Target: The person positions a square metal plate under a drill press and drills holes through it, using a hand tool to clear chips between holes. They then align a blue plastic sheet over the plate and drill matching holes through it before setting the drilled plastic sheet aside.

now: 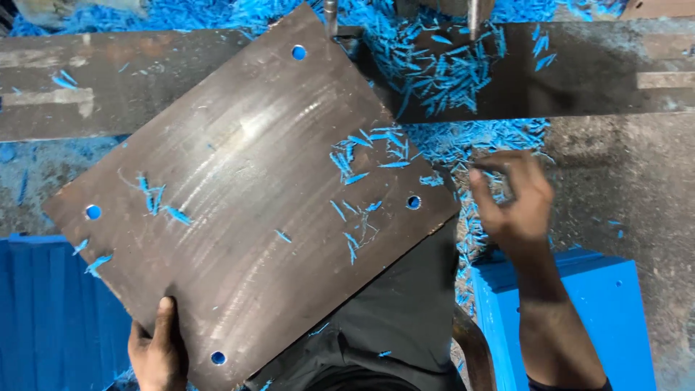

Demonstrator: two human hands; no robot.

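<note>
The left hand (156, 355) grips the near edge of a plate (246, 210), thumb on top. The right hand (510, 195) hovers beside its right corner, fingers curled, pinching nothing visible. The plate, brown steel with four corner holes, lies skewed on the bench (637, 181), strewn with blue shavings (441, 72).

The left hand (156, 355) is seen at the lower edge of the view, with its thumb laid flat and pointed upward and the remaining fingers hidden beneath. It is closed in a grip. The right hand (510, 199) is raised higher, with the palm turned toward the camera and the wrist bent. Its fingers (499, 163) are curled inward and leftward, and the thumb is set below them, apart from the fingertips. The bare right forearm is extended down from the wrist toward the lower right.
</note>
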